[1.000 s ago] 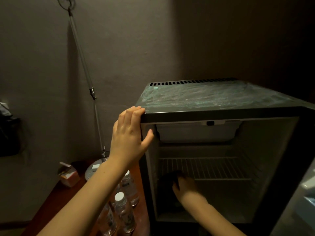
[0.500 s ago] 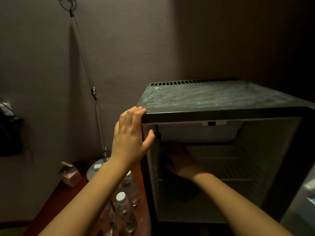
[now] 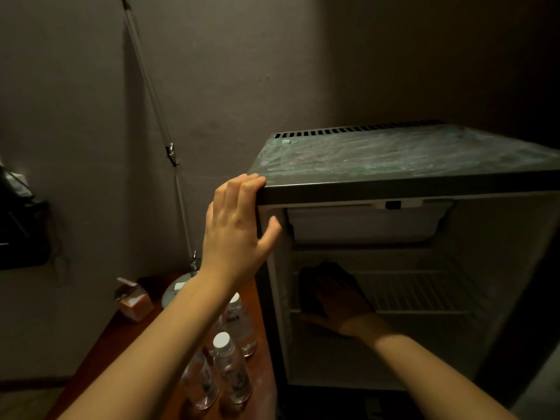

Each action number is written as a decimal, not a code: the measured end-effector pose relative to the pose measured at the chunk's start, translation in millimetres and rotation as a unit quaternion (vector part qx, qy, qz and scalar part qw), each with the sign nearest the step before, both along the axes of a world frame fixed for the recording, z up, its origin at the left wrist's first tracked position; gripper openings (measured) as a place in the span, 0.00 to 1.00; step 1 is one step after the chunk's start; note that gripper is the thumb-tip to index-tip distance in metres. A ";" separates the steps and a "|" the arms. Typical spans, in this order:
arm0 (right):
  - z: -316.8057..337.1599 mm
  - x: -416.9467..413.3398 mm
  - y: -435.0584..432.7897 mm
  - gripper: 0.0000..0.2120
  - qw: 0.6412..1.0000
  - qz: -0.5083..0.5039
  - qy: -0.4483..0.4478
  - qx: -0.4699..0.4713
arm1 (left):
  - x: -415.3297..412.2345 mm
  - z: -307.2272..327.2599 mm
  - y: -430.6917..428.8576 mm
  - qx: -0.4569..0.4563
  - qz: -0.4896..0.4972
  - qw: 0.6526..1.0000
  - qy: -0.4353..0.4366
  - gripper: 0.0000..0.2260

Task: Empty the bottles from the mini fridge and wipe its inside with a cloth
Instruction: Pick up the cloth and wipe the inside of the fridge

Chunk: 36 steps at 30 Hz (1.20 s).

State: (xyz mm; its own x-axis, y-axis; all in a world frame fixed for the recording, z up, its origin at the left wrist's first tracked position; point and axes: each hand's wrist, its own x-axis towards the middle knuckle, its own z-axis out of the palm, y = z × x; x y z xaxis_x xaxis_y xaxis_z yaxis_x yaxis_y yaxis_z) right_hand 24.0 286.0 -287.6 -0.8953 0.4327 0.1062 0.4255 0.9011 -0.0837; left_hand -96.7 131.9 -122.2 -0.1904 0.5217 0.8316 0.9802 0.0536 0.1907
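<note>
The mini fridge (image 3: pixel 409 189) stands open on the right, its white inside holding no visible bottles. My left hand (image 3: pixel 236 225) grips the fridge's top left front corner, fingers over the edge. Deep in the shade, my right hand (image 3: pixel 336 298) presses a dark cloth (image 3: pixel 309 286) flat against the inner left wall, level with the wire shelf (image 3: pixel 412 292). The cloth is mostly hidden under the hand. Several clear water bottles with white caps (image 3: pixel 230 368) stand on the wooden table just left of the fridge.
A thin lamp pole (image 3: pixel 157 116) leans up the wall, with its round base (image 3: pixel 178 289) on the wooden table (image 3: pixel 121 341). A small open box (image 3: pixel 133 301) sits beside it. A dark object (image 3: pixel 21 225) hangs at the far left. The fridge door edge (image 3: pixel 542 386) shows at lower right.
My right hand with the cloth went from low on the fridge's left side up under the freezer box, then down to shelf level. The left hand has kept its grip.
</note>
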 end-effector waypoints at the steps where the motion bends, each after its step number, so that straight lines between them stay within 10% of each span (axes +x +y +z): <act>1: -2.0 2.0 2.3 0.42 1.000 -0.002 -0.001 0.003 | 0.3 0.3 -0.4 0.000 -0.001 1.000 0.001 0.21; 17: -12.8 -12.1 4.8 0.27 0.998 -0.063 0.029 -0.005 | 0.0 -3.2 4.5 0.016 0.001 1.000 -0.002 0.22; 29: -14.9 1.1 -7.5 0.48 0.995 -0.029 0.082 -0.039 | -0.1 -5.9 8.5 0.033 0.005 0.999 -0.005 0.22; 36: -23.6 -20.7 4.6 0.33 0.992 -0.082 0.068 -0.073 | 1.5 -6.7 9.8 0.038 -0.004 0.999 -0.022 0.21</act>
